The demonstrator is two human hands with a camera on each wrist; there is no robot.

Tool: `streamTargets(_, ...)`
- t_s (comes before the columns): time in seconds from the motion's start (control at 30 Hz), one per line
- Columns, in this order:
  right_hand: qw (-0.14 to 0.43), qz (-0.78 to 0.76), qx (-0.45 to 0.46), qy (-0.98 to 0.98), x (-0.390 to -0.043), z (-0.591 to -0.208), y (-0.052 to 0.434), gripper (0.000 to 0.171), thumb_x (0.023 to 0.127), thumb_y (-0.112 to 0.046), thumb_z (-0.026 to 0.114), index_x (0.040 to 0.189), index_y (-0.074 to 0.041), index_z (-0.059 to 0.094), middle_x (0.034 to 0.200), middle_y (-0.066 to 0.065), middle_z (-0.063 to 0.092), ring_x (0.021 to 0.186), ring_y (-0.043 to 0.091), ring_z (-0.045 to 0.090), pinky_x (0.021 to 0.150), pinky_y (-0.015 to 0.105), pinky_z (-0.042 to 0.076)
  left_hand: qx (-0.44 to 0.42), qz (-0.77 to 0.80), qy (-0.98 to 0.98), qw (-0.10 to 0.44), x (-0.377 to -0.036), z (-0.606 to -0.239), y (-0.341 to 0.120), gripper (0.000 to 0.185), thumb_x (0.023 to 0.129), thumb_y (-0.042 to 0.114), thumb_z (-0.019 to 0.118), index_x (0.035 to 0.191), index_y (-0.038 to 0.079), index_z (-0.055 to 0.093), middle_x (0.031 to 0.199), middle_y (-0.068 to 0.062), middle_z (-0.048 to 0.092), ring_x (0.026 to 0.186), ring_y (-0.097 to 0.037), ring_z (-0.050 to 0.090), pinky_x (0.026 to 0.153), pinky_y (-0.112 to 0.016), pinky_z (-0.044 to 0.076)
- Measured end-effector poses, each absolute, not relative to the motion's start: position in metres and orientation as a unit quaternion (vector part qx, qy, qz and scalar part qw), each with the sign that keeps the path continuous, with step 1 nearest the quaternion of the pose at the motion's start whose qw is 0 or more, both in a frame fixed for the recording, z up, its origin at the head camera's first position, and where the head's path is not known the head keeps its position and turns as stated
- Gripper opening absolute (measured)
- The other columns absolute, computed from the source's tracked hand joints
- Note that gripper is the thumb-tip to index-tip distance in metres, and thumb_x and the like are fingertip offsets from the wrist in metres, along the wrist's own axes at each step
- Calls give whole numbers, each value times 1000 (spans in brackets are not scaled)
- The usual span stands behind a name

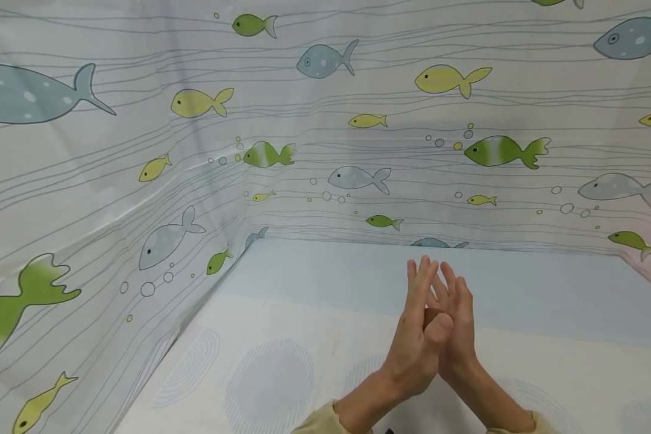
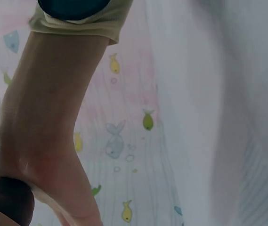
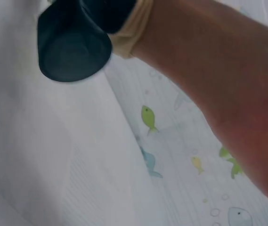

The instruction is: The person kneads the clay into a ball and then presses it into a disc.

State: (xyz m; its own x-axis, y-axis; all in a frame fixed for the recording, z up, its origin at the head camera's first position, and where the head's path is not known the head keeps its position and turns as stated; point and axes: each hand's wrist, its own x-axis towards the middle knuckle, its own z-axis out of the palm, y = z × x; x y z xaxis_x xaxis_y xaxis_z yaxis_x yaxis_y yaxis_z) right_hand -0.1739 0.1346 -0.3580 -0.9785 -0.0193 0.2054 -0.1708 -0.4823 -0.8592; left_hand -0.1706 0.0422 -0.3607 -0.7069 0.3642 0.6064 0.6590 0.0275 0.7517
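Palm to palm, my left hand (image 1: 412,343) and right hand (image 1: 461,331) are raised over the front of the table, fingers straight and pointing up. Between the palms sits a dark brown rounded lump (image 1: 431,314), mostly hidden by the left thumb and palm in the head view. The left wrist view shows the smooth rounded end of the lump (image 2: 11,200) against the heel of the right hand (image 2: 53,179). In the right wrist view, the left forearm (image 3: 209,61) slants down to the right; the lump is out of that view.
A white and pale blue table top (image 1: 314,283) with printed circles spreads under the hands. A fish-print sheet (image 1: 304,108) stands as walls behind it and along the left side. Dark round wrist devices (image 3: 75,52) sit at the sleeve cuffs.
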Motion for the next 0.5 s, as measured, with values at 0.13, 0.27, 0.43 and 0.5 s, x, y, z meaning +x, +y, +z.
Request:
streamTargets(0.13, 40, 839, 100, -533, -169, -362, 127, 68, 102, -59, 16, 160, -29, -1, 167, -5, 7, 152, 22, 14, 115, 29, 30, -339, -602, -713, 121, -175, -360, 39, 61, 102, 48, 27, 158, 34, 9, 165, 13, 6, 152, -10, -6, 119, -56, 18)
streamTargets(0.27, 36, 822, 114, -557, -163, -366, 117, 64, 103, -57, 12, 160, -27, 5, 166, -1, 15, 150, 17, 21, 109, 20, 34, -302, -624, -709, 130, -186, -365, 36, 60, 100, 41, 31, 158, 33, 17, 163, 17, 13, 152, -8, -1, 119, -56, 14)
streamTargets(0.43, 23, 812, 115, -572, -156, -368, 109, 64, 104, -56, 11, 160, -26, 7, 164, 3, 21, 147, 14, 25, 104, 20, 37, -257, -647, -702, 146, -197, -369, 30, 55, 102, 36, 31, 157, 30, 25, 162, 18, 18, 152, -8, 1, 120, -54, 13)
streamTargets(0.5, 20, 809, 111, -577, -154, -368, 107, 65, 103, -56, 10, 160, -26, 6, 163, 4, 23, 148, 17, 23, 107, 25, 35, -251, -643, -706, 157, -200, -368, 29, 55, 102, 35, 30, 156, 28, 26, 162, 16, 18, 152, -10, 1, 120, -55, 13)
